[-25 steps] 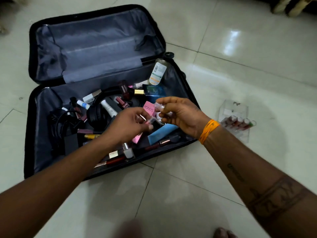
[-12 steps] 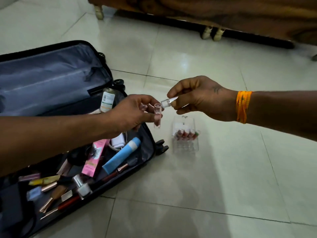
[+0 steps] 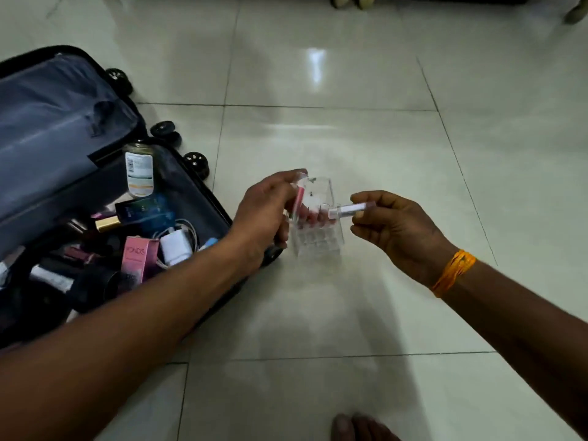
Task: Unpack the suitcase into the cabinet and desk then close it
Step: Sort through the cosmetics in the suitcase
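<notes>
Left hand pinching a slim pink-filled clear tube upright over the clear acrylic compartment organiser on the pale floor tiles; right hand pinching a small clear-capped tube level beside it. Black open suitcase, far from unpacked, lying just left. Likely trouble: missing a narrow slot, nudging the light organiser over, spilling the tubes already seated.

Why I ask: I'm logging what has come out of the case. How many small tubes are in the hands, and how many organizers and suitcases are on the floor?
Tubes in hand: 2 (pink tube in the left hand, clear tube in the right hand)
clear organizer on the floor: 1
suitcase, open: 1
Total: 4
</notes>
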